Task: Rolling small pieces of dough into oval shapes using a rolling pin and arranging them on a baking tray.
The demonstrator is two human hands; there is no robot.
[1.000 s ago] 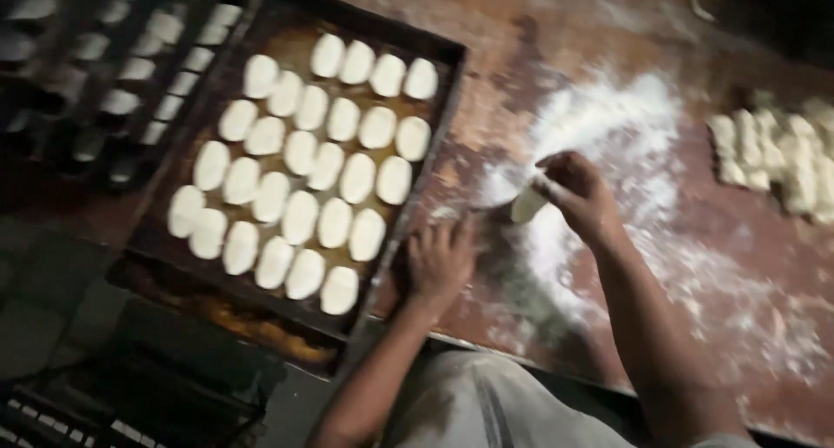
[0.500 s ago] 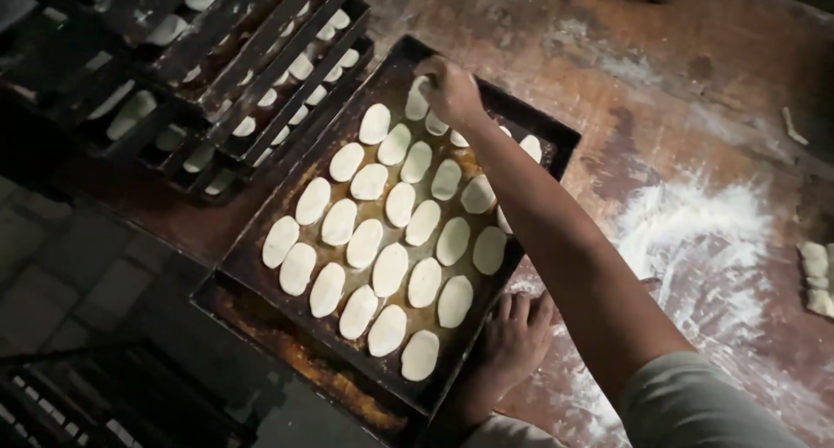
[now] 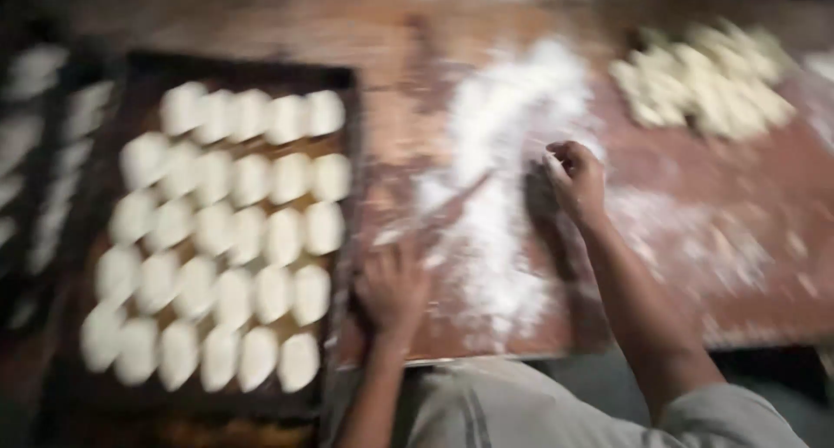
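The worktop (image 3: 712, 239) is a brown wooden slab, worn and streaked, filling the frame from 10 to 4 o'clock. On it at 9 o'clock sits the tray (image 3: 347, 74), dark metal, rectangular, with a low rim. It carries five rows of dough pieces (image 3: 252, 231), pale, smooth, soft-looking ovals set touching one another; the rows nearly fill it, so the panning looks mostly done (a strip of bare base shows along the far side). At 1 o'clock lies a heap of unshaped dough (image 3: 704, 83), lumpier and yellower, well apart from the tray, so a fair share looks left to work. Between them, just right of centre, spreads a patch of flour (image 3: 512, 118), white, powdery, smeared thin at its edges.

The right hand (image 3: 575, 180) rests at the flour's right edge, its grip curled together, fingers closed in a loose fist; motion blur hides whether anything is pinched inside. The left hand (image 3: 393, 285) lies flat at 6 o'clock on the worktop, just beside the tray's near corner, its grip spread apart and holding nothing. More trays (image 3: 43, 152) show dimly at far 9 o'clock.
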